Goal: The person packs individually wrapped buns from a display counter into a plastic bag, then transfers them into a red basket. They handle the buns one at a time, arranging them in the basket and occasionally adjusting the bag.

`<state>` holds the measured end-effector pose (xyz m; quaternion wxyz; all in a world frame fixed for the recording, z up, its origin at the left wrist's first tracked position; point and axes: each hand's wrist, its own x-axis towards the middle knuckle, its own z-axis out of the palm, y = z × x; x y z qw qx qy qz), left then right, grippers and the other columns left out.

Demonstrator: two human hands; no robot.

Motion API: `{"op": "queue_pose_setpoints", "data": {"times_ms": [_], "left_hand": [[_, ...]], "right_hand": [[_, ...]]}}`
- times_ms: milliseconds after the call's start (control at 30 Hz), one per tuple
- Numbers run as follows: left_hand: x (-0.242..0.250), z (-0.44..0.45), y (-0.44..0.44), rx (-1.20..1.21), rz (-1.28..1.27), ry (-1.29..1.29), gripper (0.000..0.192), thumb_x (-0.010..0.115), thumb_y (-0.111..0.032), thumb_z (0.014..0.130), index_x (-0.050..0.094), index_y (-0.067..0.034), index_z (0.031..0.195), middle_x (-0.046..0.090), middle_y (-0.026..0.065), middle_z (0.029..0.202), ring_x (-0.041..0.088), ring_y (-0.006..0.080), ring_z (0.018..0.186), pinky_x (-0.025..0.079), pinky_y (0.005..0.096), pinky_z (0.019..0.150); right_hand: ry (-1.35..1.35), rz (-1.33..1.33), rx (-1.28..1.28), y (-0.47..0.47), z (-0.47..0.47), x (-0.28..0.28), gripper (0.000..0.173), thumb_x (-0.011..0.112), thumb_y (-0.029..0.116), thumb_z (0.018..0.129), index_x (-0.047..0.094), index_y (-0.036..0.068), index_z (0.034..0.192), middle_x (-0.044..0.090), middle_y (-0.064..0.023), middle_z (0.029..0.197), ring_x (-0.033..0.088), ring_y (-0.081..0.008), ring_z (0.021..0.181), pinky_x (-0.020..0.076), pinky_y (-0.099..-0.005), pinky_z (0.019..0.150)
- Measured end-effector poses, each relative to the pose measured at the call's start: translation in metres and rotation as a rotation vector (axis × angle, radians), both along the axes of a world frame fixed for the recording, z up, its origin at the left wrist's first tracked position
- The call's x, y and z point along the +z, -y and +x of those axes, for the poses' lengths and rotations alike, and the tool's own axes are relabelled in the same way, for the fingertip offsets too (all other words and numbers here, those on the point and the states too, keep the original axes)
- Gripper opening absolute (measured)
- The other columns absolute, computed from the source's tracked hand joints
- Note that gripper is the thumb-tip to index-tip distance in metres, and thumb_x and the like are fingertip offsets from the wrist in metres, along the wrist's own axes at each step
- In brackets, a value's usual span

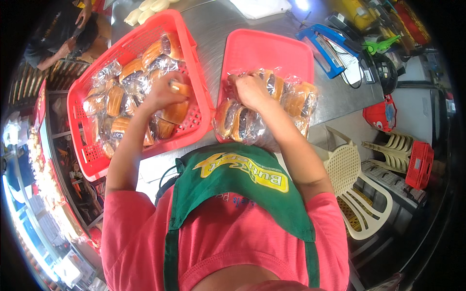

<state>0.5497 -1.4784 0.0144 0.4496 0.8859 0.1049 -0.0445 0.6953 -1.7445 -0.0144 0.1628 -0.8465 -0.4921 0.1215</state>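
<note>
A red plastic basket [202, 78] on the left holds several filled bread rolls in clear plastic wrap [116, 100]. My left hand [165, 91] is inside it, fingers curled at a wrapped roll near the right wall; whether it grips the roll is unclear. To the right, a flat red tray [269, 47] carries more wrapped rolls with dark filling [300, 100] on its near half. My right hand [249, 89] lies over the rolls at the tray's left side, fingertips bent down on the plastic wrap; its hold cannot be made out.
Both containers rest on a stainless steel table [331, 96]. Pale dough pieces [147, 12] lie at the far left, a blue device [322, 49] with papers and cables at the far right. A beige plastic chair [344, 167] stands right. Another person's hands [69, 43] show upper left.
</note>
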Motion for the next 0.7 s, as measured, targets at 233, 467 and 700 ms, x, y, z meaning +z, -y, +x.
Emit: {"op": "queue_pose_setpoints", "data": {"times_ms": [233, 467, 700], "left_hand": [[0.153, 0.026, 0.018, 0.104, -0.207, 0.106, 0.036, 0.076, -0.011, 0.070, 0.057, -0.007, 0.101, 0.063, 0.0030, 0.096, 0.062, 0.0119, 0.089, 0.051, 0.0271, 0.079], [0.081, 0.121, 0.065, -0.067, -0.655, -0.047, 0.037, 0.073, -0.017, 0.077, 0.058, -0.004, 0.108, 0.064, 0.0073, 0.098, 0.061, 0.0125, 0.092, 0.050, 0.0271, 0.079], [0.062, 0.137, 0.086, -0.069, -0.410, -0.167, 0.034, 0.066, -0.013, 0.088, 0.054, -0.002, 0.118, 0.064, 0.0080, 0.103, 0.062, 0.0125, 0.091, 0.052, 0.0267, 0.077]], "right_hand": [[-0.220, 0.190, -0.178, 0.004, 0.005, 0.006, 0.050, 0.046, 0.042, 0.100, 0.046, 0.008, 0.137, 0.068, -0.0235, 0.097, 0.066, -0.0352, 0.096, 0.0479, -0.0461, 0.089], [-1.621, 0.838, -0.458, 0.003, 0.015, 0.027, 0.077, 0.042, 0.068, 0.092, 0.042, 0.010, 0.142, 0.059, -0.0166, 0.122, 0.065, -0.0288, 0.102, 0.0488, -0.0393, 0.093], [-1.948, 1.100, -0.526, 0.000, 0.011, 0.026, 0.064, 0.066, 0.047, 0.091, 0.047, 0.004, 0.134, 0.056, -0.0140, 0.130, 0.060, -0.0269, 0.116, 0.0527, -0.0428, 0.093]]}}
